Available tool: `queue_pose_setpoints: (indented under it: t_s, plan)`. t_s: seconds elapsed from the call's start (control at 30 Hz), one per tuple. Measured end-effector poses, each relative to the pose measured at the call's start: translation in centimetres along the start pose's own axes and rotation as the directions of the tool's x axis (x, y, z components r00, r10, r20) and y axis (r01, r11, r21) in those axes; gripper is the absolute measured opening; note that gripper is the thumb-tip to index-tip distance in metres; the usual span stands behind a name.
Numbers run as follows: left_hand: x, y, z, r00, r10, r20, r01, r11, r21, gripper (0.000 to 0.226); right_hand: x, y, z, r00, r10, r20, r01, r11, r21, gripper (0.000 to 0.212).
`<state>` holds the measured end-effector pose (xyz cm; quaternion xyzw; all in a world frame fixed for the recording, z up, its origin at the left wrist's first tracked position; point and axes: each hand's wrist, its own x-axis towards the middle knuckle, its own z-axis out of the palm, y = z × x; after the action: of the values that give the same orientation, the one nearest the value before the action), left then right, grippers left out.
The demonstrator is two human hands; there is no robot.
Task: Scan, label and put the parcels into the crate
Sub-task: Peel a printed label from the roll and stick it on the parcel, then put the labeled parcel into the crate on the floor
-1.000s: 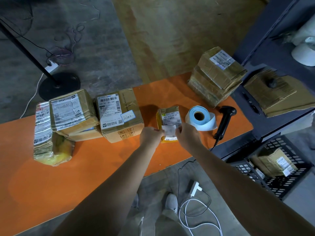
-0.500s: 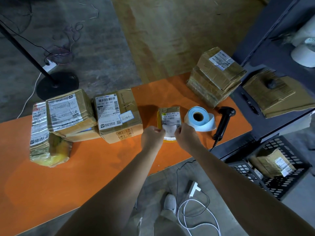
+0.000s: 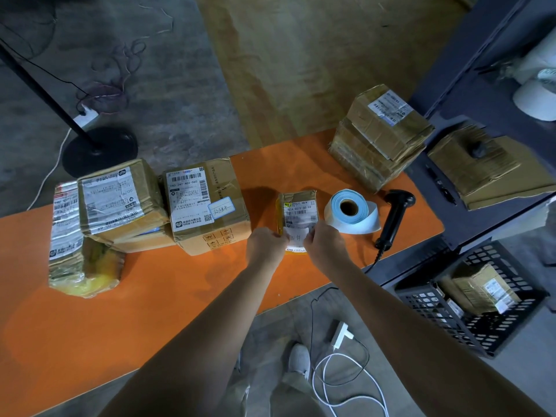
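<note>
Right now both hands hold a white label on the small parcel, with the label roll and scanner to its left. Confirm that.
Not left: the head view shows the label roll and scanner right of the small parcel. Left hand and right hand hold the white label on it.

Small parcel (image 3: 301,206) lies left of label roll (image 3: 352,212); scanner (image 3: 395,218) right; crate (image 3: 427,308) apparently below table (image 3: 90,326).

matt orange tabletop (image 3: 180,296), glossy taped cardboard parcels (image 3: 207,203), black plastic crate (image 3: 436,311)
</note>
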<state>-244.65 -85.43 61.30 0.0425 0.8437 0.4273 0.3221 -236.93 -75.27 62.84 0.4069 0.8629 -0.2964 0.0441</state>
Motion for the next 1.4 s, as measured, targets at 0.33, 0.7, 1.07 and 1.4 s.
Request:
queue_pose_setpoints:
  t_s: [0.33, 0.7, 1.07, 1.4]
  plan:
    - [0.4, 0.6, -0.7, 0.989, -0.118, 0.091, 0.131, 0.979, -0.155, 0.035, -0.6, 0.3, 0.1, 0.997, 0.051, -0.064, -0.041, 0.988, 0.147, 0.033]
    - [1.6, 1.3, -0.8, 0.967, -0.177, 0.183, 0.225, 0.931, -0.288, 0.029, 1.6, 1.9, -0.1, 0.982, 0.189, 0.026, -0.190, 0.948, 0.255, 0.041]
    - [0.4, 2.2, -1.6, 0.977, -0.127, 0.169, 0.174, 0.937, -0.303, 0.010, 0.8, 1.0, -1.2, 0.980, 0.198, 0.001, -0.177, 0.872, 0.456, 0.023]
    - [-4.7, 6.9, 0.1, 0.939, 0.131, 0.317, -0.040, 0.960, -0.278, 0.023, -6.5, 3.1, -7.3, 0.925, 0.354, -0.134, -0.193, 0.747, 0.636, 0.033]
